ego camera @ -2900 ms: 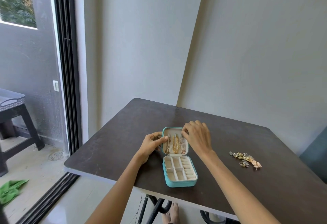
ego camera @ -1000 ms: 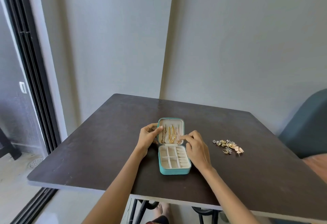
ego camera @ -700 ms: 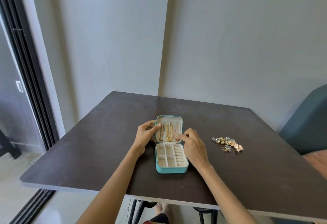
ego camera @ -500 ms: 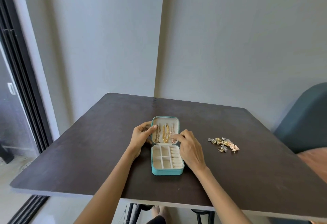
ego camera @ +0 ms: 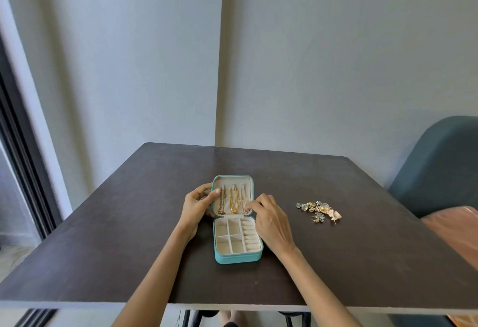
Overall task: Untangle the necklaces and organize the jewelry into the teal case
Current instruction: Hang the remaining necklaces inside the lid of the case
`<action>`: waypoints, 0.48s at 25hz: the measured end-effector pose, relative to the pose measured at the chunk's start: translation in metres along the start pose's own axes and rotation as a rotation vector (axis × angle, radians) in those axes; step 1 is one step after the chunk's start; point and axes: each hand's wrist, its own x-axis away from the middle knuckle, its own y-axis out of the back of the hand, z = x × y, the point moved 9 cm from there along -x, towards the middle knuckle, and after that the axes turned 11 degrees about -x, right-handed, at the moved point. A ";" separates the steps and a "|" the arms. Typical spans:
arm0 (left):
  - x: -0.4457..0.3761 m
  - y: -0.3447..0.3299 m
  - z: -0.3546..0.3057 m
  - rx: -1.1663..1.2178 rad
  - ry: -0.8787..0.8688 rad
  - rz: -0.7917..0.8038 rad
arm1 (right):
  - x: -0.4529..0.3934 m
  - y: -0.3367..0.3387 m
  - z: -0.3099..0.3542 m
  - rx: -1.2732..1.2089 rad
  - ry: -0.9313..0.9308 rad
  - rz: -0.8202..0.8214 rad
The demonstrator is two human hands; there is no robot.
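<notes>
The teal case (ego camera: 236,258) lies open in the middle of the dark table (ego camera: 103,236). Its cream tray of small compartments faces me and is bare. Three necklaces (ego camera: 234,201) hang side by side inside the raised lid. My left hand (ego camera: 198,204) grips the lid's left edge, thumb on the inner face. My right hand (ego camera: 270,220) pinches the lower end of the rightmost necklace at the lid's bottom right. A heap of gold and silver earrings and rings (ego camera: 319,210) lies on the table to the right of the case.
A blue-grey chair back (ego camera: 439,166) stands off the table's right corner, with a pink cushion (ego camera: 455,231) beside it. A grey wall rises behind the table. A dark door frame (ego camera: 18,151) runs down the left side.
My right hand moved from the top of the lid down to its lower right corner. My head turned right, so the doorway slid out of view. The left hand stayed on the lid.
</notes>
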 end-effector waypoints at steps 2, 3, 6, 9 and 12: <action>0.000 0.001 0.001 -0.010 0.000 0.000 | 0.000 -0.001 0.000 -0.009 0.001 0.004; 0.001 0.001 0.001 -0.014 0.002 -0.001 | 0.000 -0.001 0.000 -0.014 0.001 0.004; 0.002 0.002 -0.001 -0.021 0.006 -0.019 | 0.001 0.003 -0.008 -0.079 -0.062 -0.033; 0.003 0.003 -0.003 -0.067 0.016 -0.056 | 0.006 -0.002 -0.033 -0.226 -0.255 -0.029; 0.004 0.002 0.000 -0.144 -0.008 -0.063 | 0.012 -0.017 -0.058 -0.347 -0.489 0.068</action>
